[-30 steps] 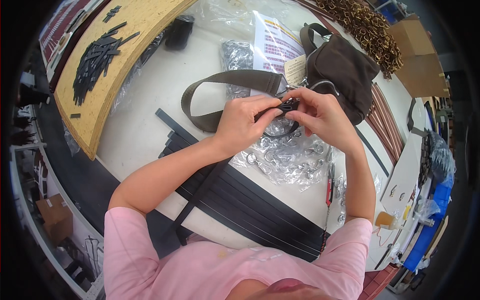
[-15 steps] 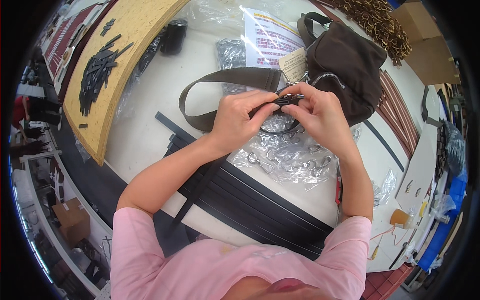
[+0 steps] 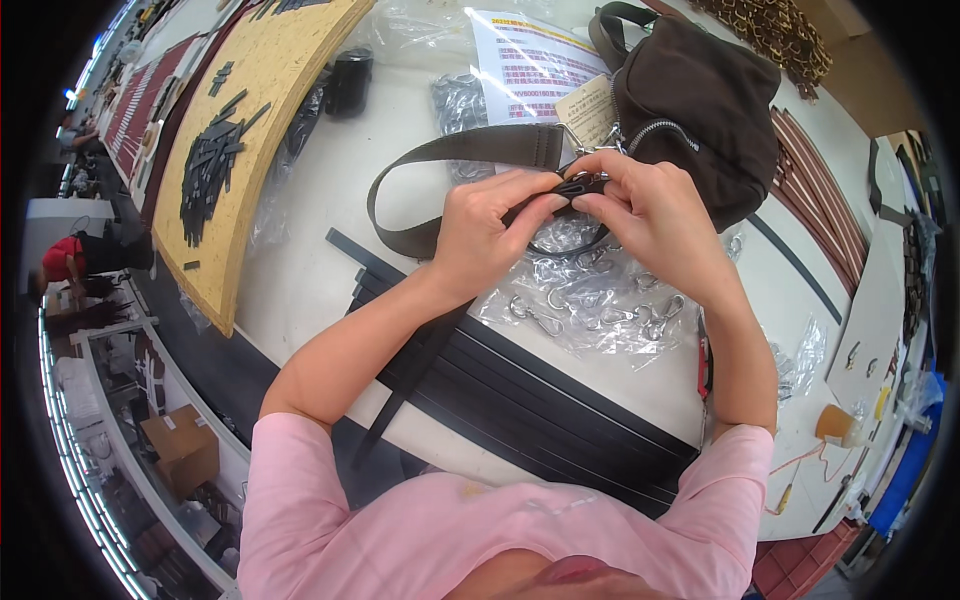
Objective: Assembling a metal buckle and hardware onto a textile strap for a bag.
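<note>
Right at the centre of the view, a small dark strap fitting [image 3: 578, 188] is pinched between both hands, with most of it hidden under the fingertips, so its exact shape is hard to make out. On its 9 o'clock side the left hand [image 3: 490, 235] is closed on it with thumb and fingers, and on its 3 o'clock side the right hand [image 3: 650, 215] is closed on the other end. An olive-brown webbing strap [image 3: 455, 150] loops out toward 9 o'clock and back under the left hand; where it ends is covered by the fingers. Toward 1 o'clock sits a dark brown bag [image 3: 700, 100] with a paper tag [image 3: 590, 110] beside its zip. Beneath the hands, toward 6 o'clock, lies a clear plastic bag of metal snap hooks [image 3: 600, 305], its contents blurred by glare. Further toward 6 o'clock, black straps [image 3: 530, 400] lie across the white table [image 3: 300, 270], partly hidden by the forearms. Toward 10 o'clock a chipboard panel [image 3: 270, 120] carries small black pieces [image 3: 210, 165], too small to identify.
</note>
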